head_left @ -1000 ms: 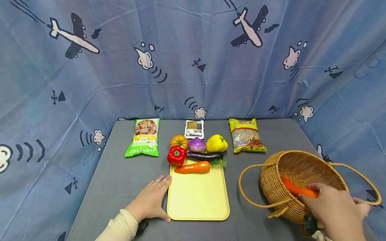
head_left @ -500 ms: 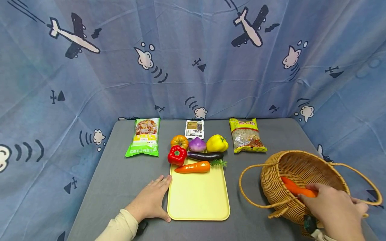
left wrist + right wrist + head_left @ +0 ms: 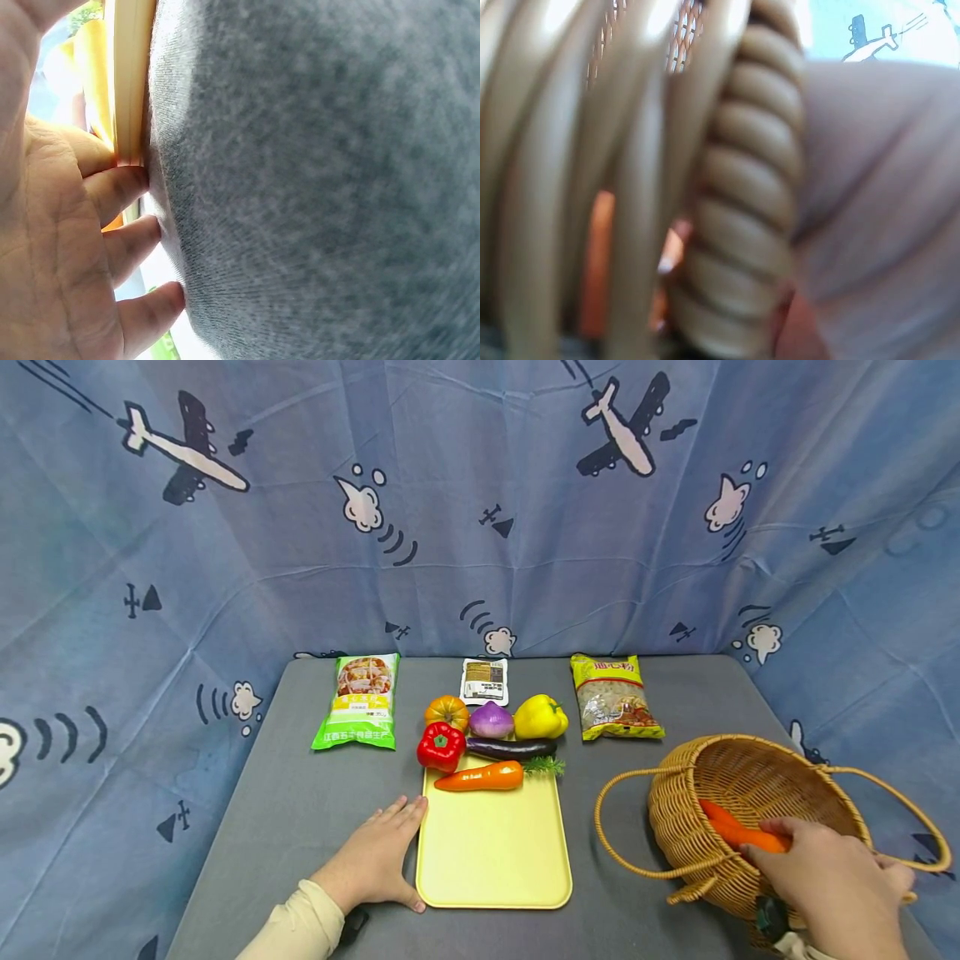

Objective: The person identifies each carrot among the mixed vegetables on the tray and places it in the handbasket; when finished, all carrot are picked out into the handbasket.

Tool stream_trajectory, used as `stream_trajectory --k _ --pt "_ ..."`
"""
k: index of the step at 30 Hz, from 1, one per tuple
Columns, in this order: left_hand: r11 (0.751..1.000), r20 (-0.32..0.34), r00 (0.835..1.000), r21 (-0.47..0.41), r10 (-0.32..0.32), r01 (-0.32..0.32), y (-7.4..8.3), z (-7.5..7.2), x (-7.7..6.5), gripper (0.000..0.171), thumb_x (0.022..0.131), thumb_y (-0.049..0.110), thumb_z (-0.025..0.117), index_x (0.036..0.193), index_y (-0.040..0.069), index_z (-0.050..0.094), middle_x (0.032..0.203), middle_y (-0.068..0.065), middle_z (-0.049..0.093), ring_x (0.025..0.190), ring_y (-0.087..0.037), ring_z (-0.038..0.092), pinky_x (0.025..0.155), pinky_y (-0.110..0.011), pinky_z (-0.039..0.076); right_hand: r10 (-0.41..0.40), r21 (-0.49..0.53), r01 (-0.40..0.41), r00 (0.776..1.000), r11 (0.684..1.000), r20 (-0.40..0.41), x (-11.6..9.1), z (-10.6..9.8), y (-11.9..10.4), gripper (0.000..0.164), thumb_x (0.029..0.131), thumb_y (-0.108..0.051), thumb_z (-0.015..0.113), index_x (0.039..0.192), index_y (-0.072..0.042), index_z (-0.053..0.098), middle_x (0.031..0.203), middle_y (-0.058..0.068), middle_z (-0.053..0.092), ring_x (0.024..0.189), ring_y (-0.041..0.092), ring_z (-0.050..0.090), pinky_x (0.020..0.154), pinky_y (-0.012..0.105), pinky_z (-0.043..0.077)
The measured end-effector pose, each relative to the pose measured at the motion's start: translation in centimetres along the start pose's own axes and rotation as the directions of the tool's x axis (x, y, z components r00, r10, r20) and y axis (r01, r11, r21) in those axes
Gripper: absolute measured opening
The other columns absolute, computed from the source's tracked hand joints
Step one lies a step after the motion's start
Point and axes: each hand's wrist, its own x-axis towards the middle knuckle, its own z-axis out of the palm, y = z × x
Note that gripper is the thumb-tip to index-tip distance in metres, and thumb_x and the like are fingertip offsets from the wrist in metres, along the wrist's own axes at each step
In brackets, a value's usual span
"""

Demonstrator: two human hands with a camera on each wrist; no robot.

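Observation:
My left hand (image 3: 382, 857) lies with spread, fairly straight fingers along the left side of a yellow tray (image 3: 491, 868). In the left wrist view its fingertips (image 3: 154, 307) reach the grey tabletop beside the tray wall. On the tray's far part lie an orange carrot (image 3: 480, 777) with a green top, a dark purple eggplant (image 3: 510, 749) and a red bell pepper (image 3: 440, 747). My right hand (image 3: 840, 877) reaches into a tilted wicker basket (image 3: 678, 818), its thumb and fingers gripping a red-orange carrot (image 3: 761, 839). The basket's weave (image 3: 547, 165) hides most of the grip from the right wrist view.
Behind the tray sit a small orange pumpkin (image 3: 447, 711), a purple onion (image 3: 491, 721) and a yellow bell pepper (image 3: 540, 718). Farther back are a green food bag (image 3: 360, 702), a white pouch (image 3: 483, 682) and a yellow bag (image 3: 615, 697). The basket's loop handle (image 3: 600, 810) juts toward the tray.
My right hand has shifted very slightly within the basket, still gripping the carrot. The left hand, tray and vegetables stay where they were.

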Motion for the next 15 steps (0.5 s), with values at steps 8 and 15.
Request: stream_trajectory --k 8,15 --pt "1.000 0.001 1.000 -0.002 -0.003 0.003 0.1 0.0 0.0 0.146 0.056 0.064 0.101 0.167 0.000 0.030 0.170 -0.016 0.035 0.157 -0.039 0.029 0.122 -0.062 0.032 0.022 -0.030 -0.023 0.999 0.999 -0.038 -0.3 -0.5 -0.5 0.056 0.093 -0.040 0.080 0.128 0.002 0.070 0.120 0.038 0.064 0.102 0.058 0.052 0.087 0.077 0.021" --pt "1.000 0.007 1.000 -0.011 -0.004 0.005 0.0 -0.1 0.0 0.146 0.056 0.064 0.101 0.167 0.000 0.030 0.170 -0.016 0.035 0.157 -0.039 0.029 0.122 -0.062 0.032 -0.067 -0.034 0.060 0.961 0.998 -0.267 -1.2 -1.6 -2.1 0.046 0.095 -0.032 0.076 0.126 0.002 0.071 0.130 0.037 0.063 0.102 0.055 0.056 0.080 0.074 0.035"
